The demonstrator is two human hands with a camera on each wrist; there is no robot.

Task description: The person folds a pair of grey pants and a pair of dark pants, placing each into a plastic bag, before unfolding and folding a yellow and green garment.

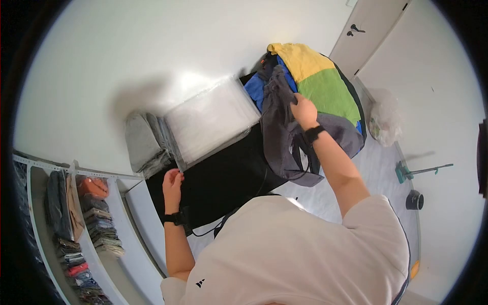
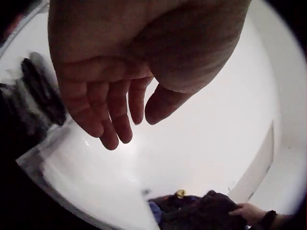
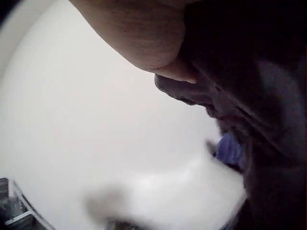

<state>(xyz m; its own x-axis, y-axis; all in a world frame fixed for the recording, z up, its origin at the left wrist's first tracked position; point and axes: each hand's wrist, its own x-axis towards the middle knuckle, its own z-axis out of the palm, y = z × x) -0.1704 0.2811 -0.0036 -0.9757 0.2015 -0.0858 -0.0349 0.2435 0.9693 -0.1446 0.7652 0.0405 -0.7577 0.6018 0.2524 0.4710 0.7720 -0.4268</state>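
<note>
My right hand (image 1: 305,111) grips a dark grey garment (image 1: 277,137) by its upper edge, and the cloth hangs down in folds below it. The right wrist view shows the thumb pressed against the same dark cloth (image 3: 230,100). My left hand (image 1: 173,189) is held over the black table near the corner of a stack of clear plastic bags (image 1: 211,122). In the left wrist view, the fingers of this hand (image 2: 115,67) are loosely bent with nothing in them. Behind the grey garment lies a heap of clothes with a yellow and green piece (image 1: 325,91) on top.
Folded grey garments in plastic (image 1: 142,142) lie at the left end of the black table (image 1: 223,178). White shelves (image 1: 119,218) with packed clothes stand at the left. A filled plastic bag (image 1: 385,122), a green dustpan (image 1: 404,173) and a black bin (image 1: 414,200) are along the right wall.
</note>
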